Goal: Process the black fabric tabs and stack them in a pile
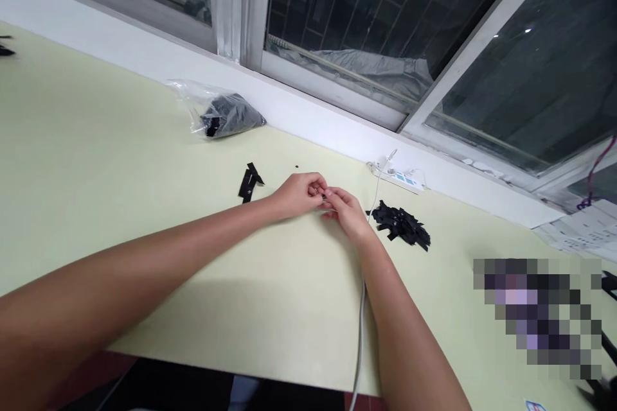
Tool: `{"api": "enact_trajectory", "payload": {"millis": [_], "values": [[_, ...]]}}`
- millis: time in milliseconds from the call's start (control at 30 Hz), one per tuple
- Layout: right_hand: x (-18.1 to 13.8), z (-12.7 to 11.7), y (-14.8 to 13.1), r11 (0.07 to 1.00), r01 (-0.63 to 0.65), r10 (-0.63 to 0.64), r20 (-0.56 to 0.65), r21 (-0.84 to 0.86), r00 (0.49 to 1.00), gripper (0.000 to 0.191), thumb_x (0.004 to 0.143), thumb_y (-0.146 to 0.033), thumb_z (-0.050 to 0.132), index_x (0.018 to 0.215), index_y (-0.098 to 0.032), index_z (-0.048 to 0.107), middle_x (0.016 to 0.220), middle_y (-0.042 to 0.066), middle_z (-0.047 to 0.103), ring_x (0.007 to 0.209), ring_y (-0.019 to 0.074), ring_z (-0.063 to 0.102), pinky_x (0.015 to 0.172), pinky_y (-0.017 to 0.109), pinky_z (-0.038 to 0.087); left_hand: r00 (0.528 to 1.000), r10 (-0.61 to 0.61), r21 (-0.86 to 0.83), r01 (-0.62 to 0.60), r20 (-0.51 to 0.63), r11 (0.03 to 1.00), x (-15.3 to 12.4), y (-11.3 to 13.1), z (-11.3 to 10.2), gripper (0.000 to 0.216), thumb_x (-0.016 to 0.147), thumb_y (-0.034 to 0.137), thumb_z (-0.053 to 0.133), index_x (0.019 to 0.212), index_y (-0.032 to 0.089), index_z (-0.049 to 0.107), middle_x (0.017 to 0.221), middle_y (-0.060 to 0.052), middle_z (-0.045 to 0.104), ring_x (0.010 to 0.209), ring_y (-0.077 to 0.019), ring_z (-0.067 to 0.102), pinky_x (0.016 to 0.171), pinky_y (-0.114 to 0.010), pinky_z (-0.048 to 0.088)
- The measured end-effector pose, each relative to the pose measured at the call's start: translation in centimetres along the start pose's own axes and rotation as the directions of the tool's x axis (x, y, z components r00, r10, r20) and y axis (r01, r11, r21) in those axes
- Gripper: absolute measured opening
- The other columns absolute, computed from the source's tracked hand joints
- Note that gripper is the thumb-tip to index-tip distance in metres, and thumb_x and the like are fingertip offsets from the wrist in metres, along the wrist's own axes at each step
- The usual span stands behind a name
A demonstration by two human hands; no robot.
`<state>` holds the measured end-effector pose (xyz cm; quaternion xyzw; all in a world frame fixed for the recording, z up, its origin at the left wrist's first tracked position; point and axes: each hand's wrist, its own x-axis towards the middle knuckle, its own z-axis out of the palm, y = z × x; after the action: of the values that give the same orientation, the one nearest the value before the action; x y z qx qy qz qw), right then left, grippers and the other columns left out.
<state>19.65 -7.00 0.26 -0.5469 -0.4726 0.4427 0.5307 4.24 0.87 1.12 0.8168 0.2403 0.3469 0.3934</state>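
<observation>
Nearest the camera, beside the right forearm, a thin white cable (361, 327) lies across the smooth, pale yellow-green table (144, 205) and drops over its front edge. Ahead of it the two bare hands meet fingertip to fingertip. The left hand (297, 194) is curled with its fingers bent inward, and the right hand (348, 212) pinches from the other side. Both grip a small dark piece (324, 193) between them, too small to tell its shape.

Just right of the right hand sits a loose heap of flat black strips (402, 225), matte and overlapping at all angles. Left of the left hand and slightly beyond it lie two black strips (249, 183), crossed. Beyond the right hand a white power strip (398, 176) rests by the white sill (308, 115), with the cable running up to it.

Farther off, well beyond the left hand, a crinkled clear plastic bag (224, 114) holds a mound of dark pieces. Behind everything stands a window (385, 13) of dark glass in white frames.
</observation>
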Motion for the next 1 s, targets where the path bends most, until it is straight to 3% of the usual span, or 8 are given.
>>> {"api": "enact_trajectory", "payload": {"millis": [100, 300, 433, 500, 600, 667, 767, 1000], "values": [[0.2, 0.0, 0.4, 0.998, -0.036, 0.032, 0.058, 0.059, 0.998, 0.043, 0.069, -0.048, 0.082, 0.1, -0.019, 0.073, 0.094, 0.005, 0.071, 0.08, 0.015, 0.065, 0.068, 0.027, 0.055, 0.998, -0.039, -0.078, 0.036, -0.048, 0.996, -0.4, -1.4, 1.0, 0.016, 0.076, 0.019, 0.059, 0.091, 0.016, 0.065, 0.078, -0.002, 0.069, 0.071, -0.0139, 0.064, 0.065, -0.026, 0.05], [0.4, 0.0, 1.0, 0.991, -0.077, 0.088, -0.1, 0.106, 0.991, 0.047, 0.054, -0.046, 0.092, 0.087, -0.016, 0.075, 0.079, 0.004, 0.072, 0.068, 0.0144, 0.066, 0.078, 0.035, 0.061, 0.998, -0.022, -0.069, 0.018, -0.065, 0.997, -0.4, -2.6, 1.3, 0.013, 0.077, 0.02, 0.061, 0.089, 0.016, 0.065, 0.077, -0.001, 0.067, 0.07, -0.0133, 0.061, 0.065, -0.026, 0.049], [0.3, 0.0, 0.8, 0.996, -0.074, 0.084, -0.201, 0.056, 0.976, 0.046, 0.051, -0.045, 0.093, 0.08, -0.015, 0.075, 0.071, 0.003, 0.069, 0.061, 0.0136, 0.063, 0.067, 0.032, 0.061, 0.984, 0.101, 0.132, -0.081, -0.15, 0.988, -0.4, -2.4, 1.2, 0.015, 0.081, 0.019, 0.056, 0.094, 0.017, 0.064, 0.09, -0.005, 0.068, 0.085, -0.0175, 0.062, 0.075, -0.031, 0.05], [0.4, -0.1, 0.8, 0.998, -0.04, 0.051, -0.247, 0.049, 0.968, 0.044, 0.053, -0.045, 0.093, 0.079, -0.015, 0.074, 0.072, 0.003, 0.069, 0.06, 0.0129, 0.061, 0.063, 0.03, 0.06, 0.961, 0.225, 0.347, -0.158, -0.163, 0.924, -0.7, -1.9, 1.0, 0.021, 0.084, 0.019, 0.054, 0.102, 0.017, 0.064, 0.096, -0.006, 0.068, 0.095, -0.0216, 0.061, 0.084, -0.037, 0.048], [0.4, 0.2, 0.9, 0.999, 0.032, -0.03, -0.262, 0.002, 0.965, 0.04, 0.061, -0.047, 0.088, 0.084, -0.017, 0.075, 0.078, 0.003, 0.071, 0.066, 0.0143, 0.063, 0.06, 0.028, 0.058, 0.96, 0.275, 0.511, -0.216, -0.042, 0.832, -1.2, -1.1, 0.8, 0.034, 0.088, 0.019, 0.05, 0.12, 0.017, 0.061, 0.091, -0.006, 0.069, 0.087, -0.0222, 0.063, 0.082, -0.039, 0.047], [0.3, 0.6, 0.9, 0.994, 0.094, -0.103, -0.225, -0.054, 0.969, 0.037, 0.068, -0.048, 0.082, 0.091, -0.019, 0.076, 0.082, 0.004, 0.072, 0.073, 0.016, 0.065, 0.059, 0.027, 0.056, 0.968, 0.251, 0.525, -0.223, 0.018, 0.821, -1.4, -0.9, 0.8, 0.041, 0.09, 0.019, 0.048, 0.13, 0.015, 0.057, 0.089, -0.007, 0.071, 0.079, -0.0211, 0.065, 0.075, -0.036, 0.049], [0.2, 1.3, 0.8, 0.966, 0.211, -0.236, -0.172, -0.15, 0.956, 0.032, 0.077, -0.046, 0.076, 0.095, -0.021, 0.076, 0.086, 0.004, 0.073, 0.078, 0.017, 0.065, 0.062, 0.028, 0.056, 0.968, 0.249, 0.515, -0.216, 0.005, 0.829, -1.5, -1.2, 1.0, 0.046, 0.09, 0.019, 0.047, 0.134, 0.015, 0.055, 0.097, -0.009, 0.073, 0.083, -0.0225, 0.067, 0.072, -0.035, 0.05], [-0.2, 1.3, 0.7, 0.862, 0.34, -0.404, -0.106, -0.376, 0.908, 0.024, 0.084, -0.039, 0.068, 0.098, -0.022, 0.077, 0.103, 0.006, 0.071, 0.087, 0.0189, 0.064, 0.065, 0.03, 0.056, 0.962, 0.272, 0.316, -0.248, -0.033, 0.916, -1.2, -1.7, 0.9, 0.034, 0.09, 0.015, 0.042, 0.112, 0.017, 0.068, 0.096, -0.007, 0.074, 0.084, -0.0187, 0.067, 0.075, -0.032, 0.051]]}}
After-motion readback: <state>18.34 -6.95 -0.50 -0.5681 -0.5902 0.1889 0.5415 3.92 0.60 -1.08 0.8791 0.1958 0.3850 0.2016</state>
